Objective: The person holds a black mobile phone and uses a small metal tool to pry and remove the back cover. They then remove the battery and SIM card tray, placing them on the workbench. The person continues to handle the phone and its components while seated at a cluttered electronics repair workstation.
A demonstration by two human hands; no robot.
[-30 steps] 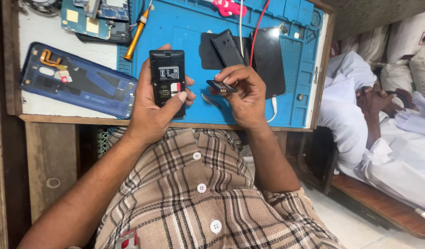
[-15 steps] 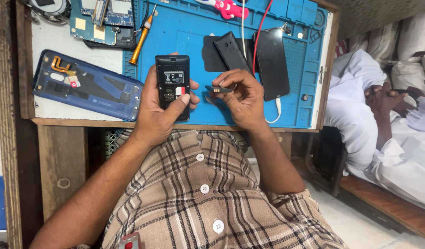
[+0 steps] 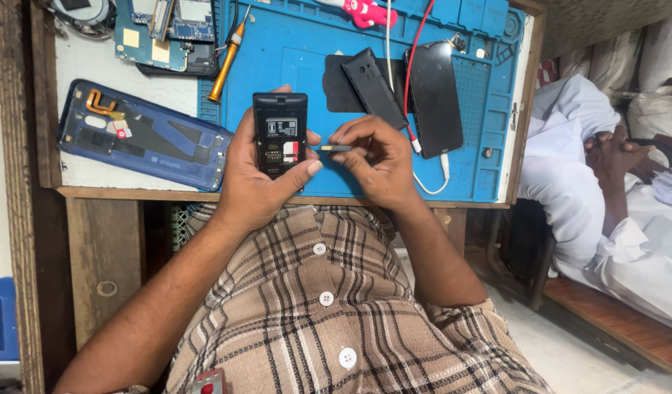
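My left hand [image 3: 257,179] grips a small black phone [image 3: 280,133] with its back cover off, the open battery bay and card slots facing up. My right hand [image 3: 376,162] pinches a tiny flat card [image 3: 336,148] between thumb and forefinger, its tip just right of the phone's edge. Both hands hover over the near part of a blue work mat [image 3: 292,51]. The phone's black back cover [image 3: 373,89] lies on the mat just beyond my right hand.
A dark smartphone [image 3: 434,98] with a white cable lies right of the cover. A blue opened phone shell [image 3: 143,135], a circuit board [image 3: 172,33] and a yellow-handled screwdriver [image 3: 226,58] lie to the left. Another person in white [image 3: 606,190] sits to the right.
The card in my right hand has turned edge-on and points at the phone's side. Both hands stay close together; the view has shifted slightly.
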